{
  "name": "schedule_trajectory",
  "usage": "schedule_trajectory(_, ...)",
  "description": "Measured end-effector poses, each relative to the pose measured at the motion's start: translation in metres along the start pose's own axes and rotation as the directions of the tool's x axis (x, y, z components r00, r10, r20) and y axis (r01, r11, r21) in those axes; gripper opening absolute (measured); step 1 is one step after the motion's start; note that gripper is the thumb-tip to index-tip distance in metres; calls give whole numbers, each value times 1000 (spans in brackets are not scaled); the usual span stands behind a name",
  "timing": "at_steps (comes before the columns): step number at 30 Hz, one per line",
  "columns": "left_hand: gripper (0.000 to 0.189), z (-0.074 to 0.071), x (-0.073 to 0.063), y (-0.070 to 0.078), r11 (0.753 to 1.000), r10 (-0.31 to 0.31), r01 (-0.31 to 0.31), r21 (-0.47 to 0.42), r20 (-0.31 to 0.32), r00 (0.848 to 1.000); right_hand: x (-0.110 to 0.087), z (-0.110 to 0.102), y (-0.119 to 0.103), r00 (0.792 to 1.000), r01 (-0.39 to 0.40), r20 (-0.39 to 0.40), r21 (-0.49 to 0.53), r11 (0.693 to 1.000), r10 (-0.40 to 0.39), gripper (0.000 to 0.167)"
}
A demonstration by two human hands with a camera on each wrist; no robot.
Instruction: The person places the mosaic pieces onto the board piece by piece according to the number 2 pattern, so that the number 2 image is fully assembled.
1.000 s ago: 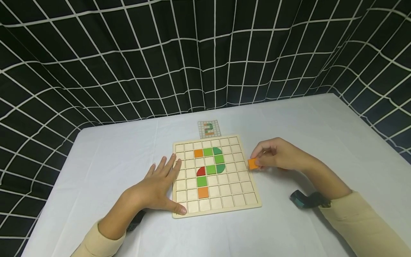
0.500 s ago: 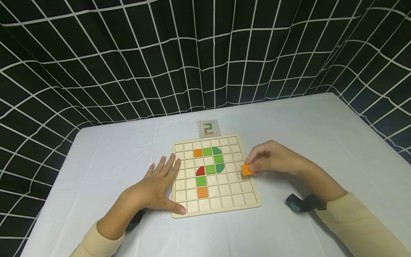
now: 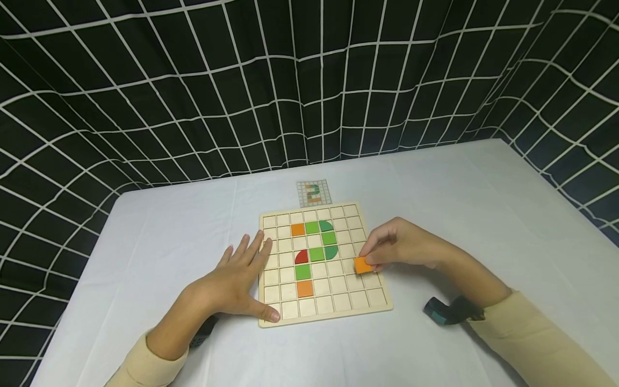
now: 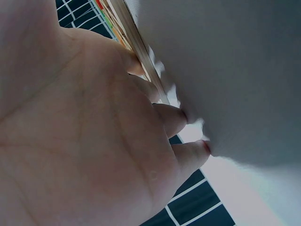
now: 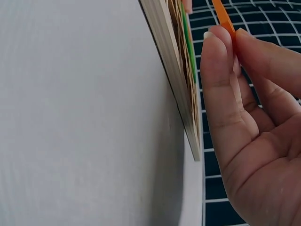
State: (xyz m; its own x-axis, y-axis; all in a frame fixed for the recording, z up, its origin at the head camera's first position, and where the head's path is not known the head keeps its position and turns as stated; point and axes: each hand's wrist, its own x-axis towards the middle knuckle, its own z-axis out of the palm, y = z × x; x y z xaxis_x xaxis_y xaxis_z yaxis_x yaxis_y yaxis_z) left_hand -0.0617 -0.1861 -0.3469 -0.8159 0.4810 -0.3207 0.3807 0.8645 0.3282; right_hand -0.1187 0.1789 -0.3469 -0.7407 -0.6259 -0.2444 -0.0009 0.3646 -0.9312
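My right hand (image 3: 403,244) pinches an orange square tile (image 3: 362,265) between thumb and fingertips, above the right side of a wooden grid board (image 3: 338,306). In the right wrist view the tile (image 5: 223,15) stands out from the fingertips, raised off the board's face. My left hand (image 3: 232,287) lies spread at the board's left edge, its thumb and fingertips on the rim. Set in the grid are an orange tile (image 3: 297,230) at the top, several green squares, two dark green rounded tiles, a red rounded tile (image 3: 302,257) and an orange tile (image 3: 305,289) lower down.
A small pattern card (image 3: 314,193) with a coloured grid lies just behind the board. White cloth (image 3: 193,215) covers the table. A black curtain with white grid lines (image 3: 290,80) hangs around its back and sides. Each wrist wears a dark camera device (image 3: 442,312).
My right hand has carried the orange tile leftward and toward me, from beside the board's right edge to over its right-hand cells. The left hand has stayed in place.
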Motion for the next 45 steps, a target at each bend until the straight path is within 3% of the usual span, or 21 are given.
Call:
schedule_trajectory(25,143,0,-1,0,1000,2,-2,9,4,1000,9,35,-11,998,6,62,14,1000,-7,9)
schedule_trajectory(34,144,0,0,-1,1000,1,-1,1,6,1000,16,46,-17,998,18,69,-78,997,-13,11)
schedule_trajectory(45,143,1,1,-1,1000,0,0,4,2,1000,26,60,-28,997,-16,67,-115,993,24,15)
